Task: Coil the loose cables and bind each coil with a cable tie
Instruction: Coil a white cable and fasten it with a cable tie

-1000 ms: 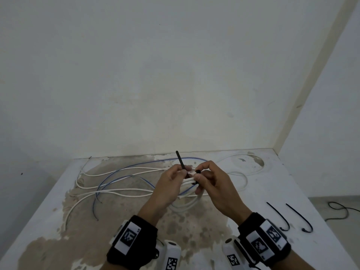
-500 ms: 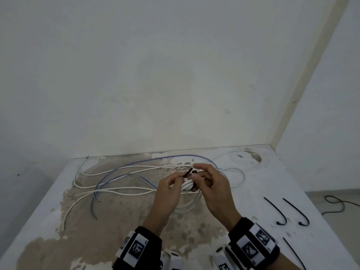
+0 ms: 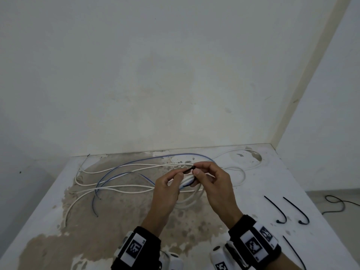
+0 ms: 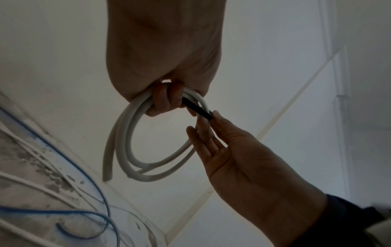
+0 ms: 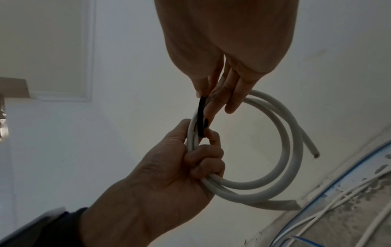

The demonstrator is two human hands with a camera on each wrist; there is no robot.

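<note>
A small white cable coil (image 3: 186, 180) hangs between my two hands above the table. My left hand (image 3: 180, 175) grips one side of the coil with curled fingers, as the right wrist view shows (image 5: 196, 153). A black cable tie (image 3: 190, 169) wraps round the coil's strands beside those fingers. My right hand (image 3: 194, 170) pinches the tie's end between thumb and fingertips (image 5: 209, 97). In the left wrist view the tie (image 4: 196, 108) runs from my left fingers (image 4: 167, 100) to my right fingertips (image 4: 213, 115). The coil (image 4: 127, 142) has two cut ends hanging free.
Loose white cables (image 3: 116, 187) and a blue cable (image 3: 120, 168) sprawl over the stained table (image 3: 58, 240) behind and left of my hands. Three spare black cable ties (image 3: 277, 210) (image 3: 298, 211) (image 3: 294, 252) lie at the right. A wall stands close behind; a black cord (image 3: 337, 201) lies on the floor.
The tie's tail, which stuck up above my hands, has come down and now lies low across the coil between my fingertips. Both hands stayed at the same spot.
</note>
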